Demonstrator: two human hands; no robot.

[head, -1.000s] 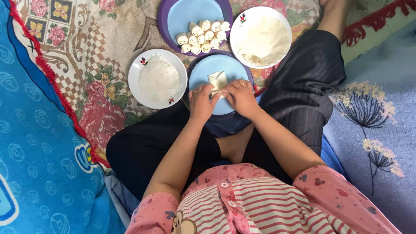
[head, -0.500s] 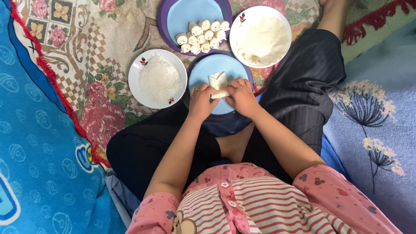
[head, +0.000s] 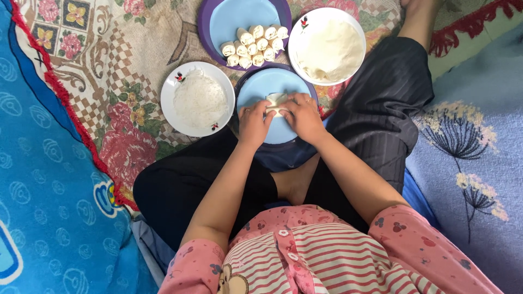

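My left hand [head: 254, 122] and my right hand [head: 303, 116] press together on a small white piece of dough [head: 275, 101], fingers folded over it. The dough rests on a light blue plate [head: 261, 87] set on my lap over a dark purple plate rim. I sit cross-legged on the floor in dark trousers and a pink striped top.
A white plate of shredded white filling [head: 199, 99] lies left of my hands. A white bowl of pale dough [head: 327, 47] stands at the far right. Behind, a purple plate [head: 205, 22] holds several rolled white dough pieces [head: 254, 44]. Floral rug beneath, blue blankets on both sides.
The dough piece stood out beyond my fingers on the plate; now my fingertips have closed in over it and cover most of it. My arms stay in place.
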